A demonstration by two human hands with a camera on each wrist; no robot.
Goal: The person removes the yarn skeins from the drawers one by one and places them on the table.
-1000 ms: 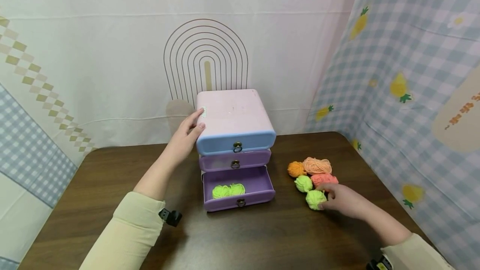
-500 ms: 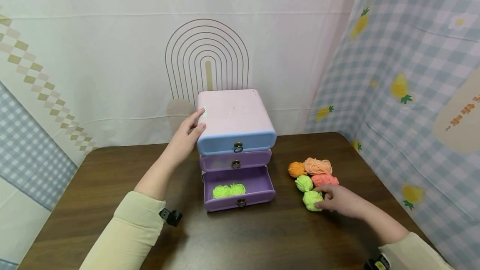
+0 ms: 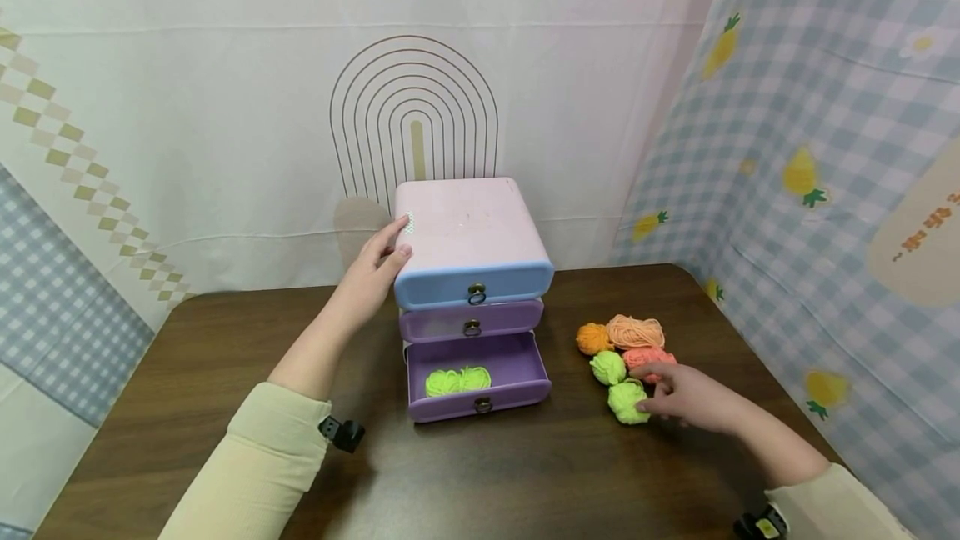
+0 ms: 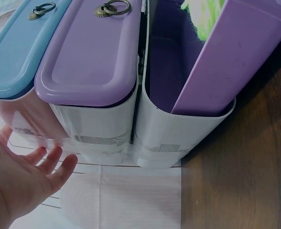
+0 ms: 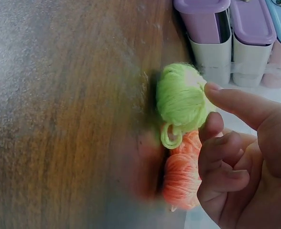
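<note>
My left hand (image 3: 369,273) rests against the left side of the pink-topped drawer cabinet (image 3: 465,227); its relaxed fingers (image 4: 59,174) show in the left wrist view. On the right, my right hand (image 3: 693,398) is at a lime-green yarn ball (image 3: 627,402). In the right wrist view its thumb and forefinger are at the near edge of this yarn ball (image 5: 181,93), apart from each other and not closed round it. Another green yarn ball (image 3: 608,367) lies just behind. The cabinet's bottom purple drawer (image 3: 517,361) is pulled out and holds lime-green yarn (image 3: 457,382).
Coral yarn (image 3: 648,359), a peach skein (image 3: 635,332) and an orange ball (image 3: 594,338) sit clustered behind the green balls. The blue top drawer (image 3: 450,286) and purple middle drawer (image 3: 435,323) are pushed in. Cloth hangs behind and to the right of the wooden table (image 3: 480,473).
The front green yarn ball first shifted slightly left with my right hand; that hand has since drawn back a little to the right. My left hand has kept its place.
</note>
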